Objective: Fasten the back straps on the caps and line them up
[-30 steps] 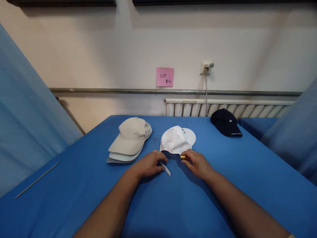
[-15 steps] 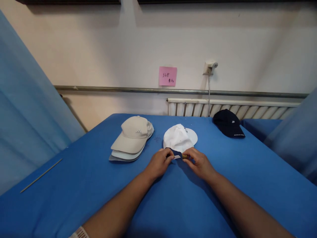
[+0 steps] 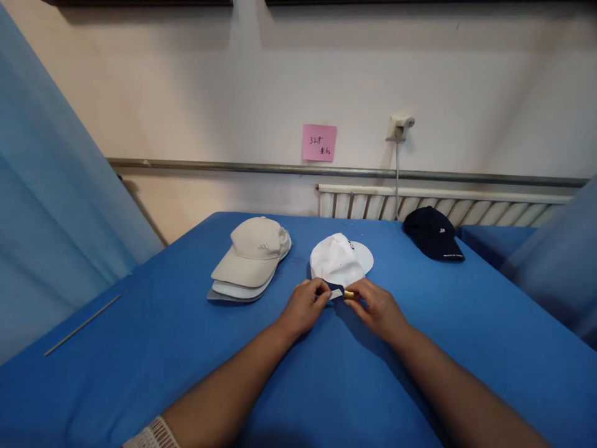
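A white baseball cap (image 3: 333,260) lies on the blue-covered table, its brim pointing away to the right and its back opening towards me. My left hand (image 3: 304,306) is closed, thumb and fingers pinching the cap's dark blue back strap (image 3: 334,287), which carries a small white label (image 3: 336,294). On the right side of the opening, my right hand (image 3: 377,307) pinches a small gold-coloured buckle (image 3: 349,295) between thumb and fingers. The two hands are a short gap apart. How strap and buckle join is too small to make out.
Left of the white cap sits a stack of caps (image 3: 254,252), beige on top. A dark navy cap (image 3: 433,233) rests at the back right. A thin stick (image 3: 83,325) lies at the left edge of the table (image 3: 186,348). Behind stands a radiator (image 3: 359,205).
The strap's white label has tipped up and faces me more, and more of the gold buckle shows. Both hands keep their pinch; the view has shifted slightly.
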`<state>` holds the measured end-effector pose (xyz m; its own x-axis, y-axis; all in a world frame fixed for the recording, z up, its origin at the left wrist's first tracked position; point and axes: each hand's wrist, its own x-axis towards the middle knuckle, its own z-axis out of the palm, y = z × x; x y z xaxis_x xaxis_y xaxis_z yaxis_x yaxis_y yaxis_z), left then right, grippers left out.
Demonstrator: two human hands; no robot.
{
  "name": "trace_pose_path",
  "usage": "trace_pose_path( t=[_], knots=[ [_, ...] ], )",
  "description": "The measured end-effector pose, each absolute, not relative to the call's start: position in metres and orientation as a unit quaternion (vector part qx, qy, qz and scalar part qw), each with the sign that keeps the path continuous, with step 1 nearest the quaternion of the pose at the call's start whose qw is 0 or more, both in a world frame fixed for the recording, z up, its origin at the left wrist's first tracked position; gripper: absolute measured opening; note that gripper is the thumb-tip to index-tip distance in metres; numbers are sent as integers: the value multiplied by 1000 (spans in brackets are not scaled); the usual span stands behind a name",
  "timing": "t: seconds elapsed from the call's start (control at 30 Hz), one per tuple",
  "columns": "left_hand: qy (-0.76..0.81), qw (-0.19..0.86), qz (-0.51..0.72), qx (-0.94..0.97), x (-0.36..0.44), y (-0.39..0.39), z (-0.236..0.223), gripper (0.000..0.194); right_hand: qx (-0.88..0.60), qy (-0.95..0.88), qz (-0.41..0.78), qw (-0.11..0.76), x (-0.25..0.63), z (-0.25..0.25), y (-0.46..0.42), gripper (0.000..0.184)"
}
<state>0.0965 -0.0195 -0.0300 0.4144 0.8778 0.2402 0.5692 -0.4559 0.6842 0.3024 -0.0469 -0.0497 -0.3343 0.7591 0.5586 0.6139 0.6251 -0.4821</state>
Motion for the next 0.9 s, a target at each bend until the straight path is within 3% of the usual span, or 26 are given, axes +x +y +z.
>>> trace_pose_path(
  t=[0.9],
  knots=[
    [417,385,322,757,102,-19,-41,15,-399,-821,137,384,303,-53,-46,12]
  ],
)
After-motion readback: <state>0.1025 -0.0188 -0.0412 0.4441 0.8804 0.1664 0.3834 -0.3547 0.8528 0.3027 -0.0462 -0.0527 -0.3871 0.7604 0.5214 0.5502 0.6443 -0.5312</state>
